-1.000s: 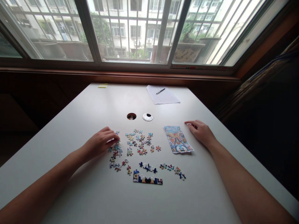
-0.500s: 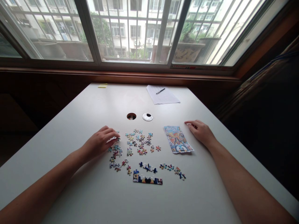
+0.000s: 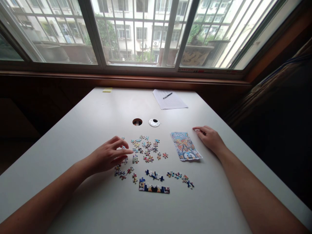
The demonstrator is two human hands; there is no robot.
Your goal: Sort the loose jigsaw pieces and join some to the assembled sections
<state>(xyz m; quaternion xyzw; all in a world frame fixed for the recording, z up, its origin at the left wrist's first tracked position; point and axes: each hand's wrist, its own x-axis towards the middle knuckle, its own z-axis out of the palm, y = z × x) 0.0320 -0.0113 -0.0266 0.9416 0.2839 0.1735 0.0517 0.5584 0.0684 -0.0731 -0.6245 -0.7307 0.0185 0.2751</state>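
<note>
From the head camera: the left hand (image 3: 109,156) hovers over the scattered colourful cardboard puzzle pieces (image 3: 146,151) on the white surface (image 3: 97,120), fingers (image 3: 125,151) loosely spread, gripping nothing I can see. The right hand (image 3: 210,139) lies flat, fingers together, just beside the colourful printed puzzle picture sheet (image 3: 185,145).

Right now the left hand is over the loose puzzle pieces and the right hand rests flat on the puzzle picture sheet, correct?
Not quite. The head view shows the right hand on the table beside the picture sheet, not on it. The left hand is over the loose pieces.
</note>
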